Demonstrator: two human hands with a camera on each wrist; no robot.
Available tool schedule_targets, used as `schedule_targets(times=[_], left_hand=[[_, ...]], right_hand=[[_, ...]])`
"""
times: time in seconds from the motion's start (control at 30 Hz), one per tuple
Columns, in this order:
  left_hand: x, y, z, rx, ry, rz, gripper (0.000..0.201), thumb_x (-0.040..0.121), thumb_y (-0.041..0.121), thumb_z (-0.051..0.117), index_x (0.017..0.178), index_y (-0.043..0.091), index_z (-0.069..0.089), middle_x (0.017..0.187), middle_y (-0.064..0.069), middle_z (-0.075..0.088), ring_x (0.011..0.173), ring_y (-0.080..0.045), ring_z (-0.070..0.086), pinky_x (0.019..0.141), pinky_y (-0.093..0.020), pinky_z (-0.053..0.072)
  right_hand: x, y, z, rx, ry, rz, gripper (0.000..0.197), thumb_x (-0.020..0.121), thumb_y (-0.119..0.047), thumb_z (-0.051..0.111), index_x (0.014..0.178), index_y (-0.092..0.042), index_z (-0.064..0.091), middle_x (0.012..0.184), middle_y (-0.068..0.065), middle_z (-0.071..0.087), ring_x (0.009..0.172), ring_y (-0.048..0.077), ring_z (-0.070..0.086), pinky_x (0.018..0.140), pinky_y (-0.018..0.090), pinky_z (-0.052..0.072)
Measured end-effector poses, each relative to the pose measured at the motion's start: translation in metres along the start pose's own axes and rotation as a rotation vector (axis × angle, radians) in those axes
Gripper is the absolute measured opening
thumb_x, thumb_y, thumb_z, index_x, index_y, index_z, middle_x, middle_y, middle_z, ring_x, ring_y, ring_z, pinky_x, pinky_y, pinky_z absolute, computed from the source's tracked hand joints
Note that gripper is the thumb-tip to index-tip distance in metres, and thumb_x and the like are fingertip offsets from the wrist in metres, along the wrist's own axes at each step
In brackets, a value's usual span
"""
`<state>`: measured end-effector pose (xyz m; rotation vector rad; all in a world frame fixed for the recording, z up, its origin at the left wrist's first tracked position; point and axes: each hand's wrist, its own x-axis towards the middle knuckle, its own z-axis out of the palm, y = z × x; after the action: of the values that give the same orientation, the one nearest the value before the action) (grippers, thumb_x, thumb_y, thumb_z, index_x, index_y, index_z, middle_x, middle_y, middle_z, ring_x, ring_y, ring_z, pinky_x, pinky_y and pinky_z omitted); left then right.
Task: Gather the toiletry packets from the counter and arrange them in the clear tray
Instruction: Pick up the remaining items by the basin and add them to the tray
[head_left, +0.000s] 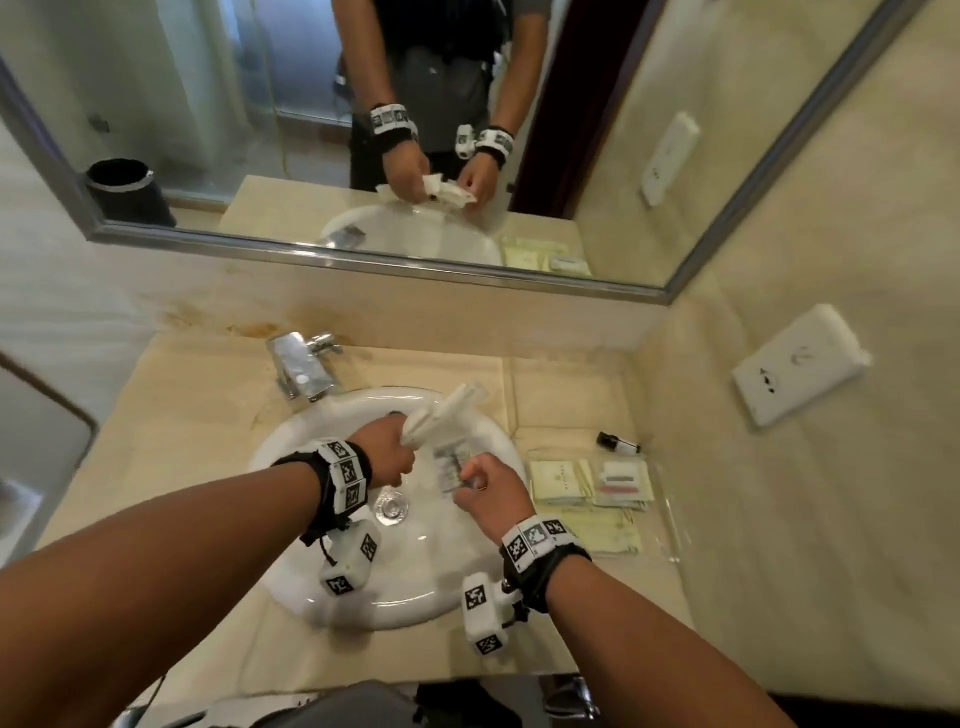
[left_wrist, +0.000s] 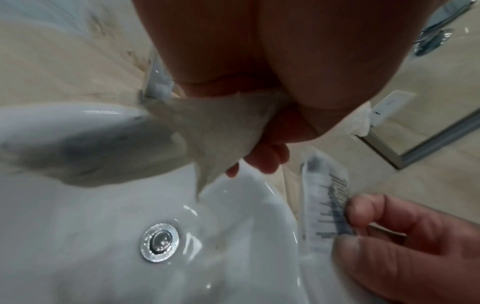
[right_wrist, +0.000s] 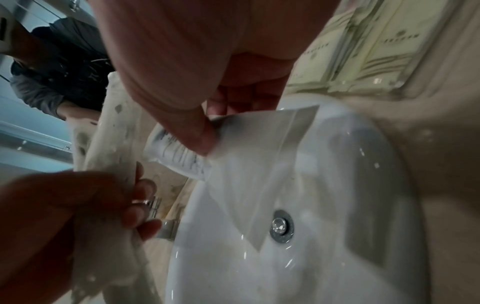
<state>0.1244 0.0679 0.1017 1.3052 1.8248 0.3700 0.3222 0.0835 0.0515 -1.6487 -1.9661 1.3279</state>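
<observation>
Both hands are over the white sink basin (head_left: 332, 597). My left hand (head_left: 402, 457) grips a crumpled white bundle (head_left: 447, 415), cloth or paper, that sticks up toward the wall; the left wrist view shows its lower end (left_wrist: 215, 127) hanging from the fist. My right hand (head_left: 467, 475) pinches a clear plastic packet with dark print (head_left: 451, 467) between thumb and fingers, close beside the bundle; the right wrist view shows the thumb pressed on this packet (right_wrist: 259, 154). The clear tray (head_left: 667, 525) lies on the counter to the right, with several cream packets (head_left: 558, 480) lying flat in it.
A small dark-capped bottle (head_left: 618, 442) lies on the counter behind the tray. The chrome tap (head_left: 304, 366) stands at the basin's far left, the drain (head_left: 392, 506) below my hands. A mirror (head_left: 363, 130) fills the back wall, and a socket plate (head_left: 800, 366) sits on the right wall.
</observation>
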Motion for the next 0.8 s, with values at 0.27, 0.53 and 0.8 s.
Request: schedule_targets(times=[0.27,0.53,0.8], left_hand=[[0.017,0.054,0.059,0.082,-0.076,0.17,0.026,0.083,0.046,0.066,0.096,0.024,0.061,0.083,0.003,0.067,0.075,-0.015,0.061,0.068,-0.03,0.047],[0.033,0.085,0.107,0.107,-0.183,0.111,0.027,0.079,0.034,0.076,0.091,0.011,0.069,0.07,0.0,0.063,0.056,-0.013,0.056,0.054,-0.024,0.045],[0.051,0.105,0.128,0.075,-0.122,0.116,0.014,0.08,0.028,0.076,0.089,0.021,0.068,0.071,0.006,0.064,0.06,-0.009,0.056,0.054,-0.023,0.042]], right_hand=[[-0.031,0.048,-0.049,-0.076,-0.014,0.036,0.025,0.083,-0.014,0.067,0.078,-0.035,0.056,0.079,-0.016,0.059,0.074,0.0,0.052,0.072,0.023,0.045],[-0.037,0.083,-0.086,-0.002,0.046,0.142,0.025,0.082,-0.016,0.068,0.094,-0.035,0.056,0.086,-0.01,0.059,0.078,0.007,0.056,0.07,0.025,0.046],[-0.034,0.101,-0.112,0.007,0.006,0.195,0.02,0.084,-0.032,0.065,0.096,-0.018,0.073,0.086,0.003,0.073,0.076,0.017,0.064,0.077,0.041,0.057]])
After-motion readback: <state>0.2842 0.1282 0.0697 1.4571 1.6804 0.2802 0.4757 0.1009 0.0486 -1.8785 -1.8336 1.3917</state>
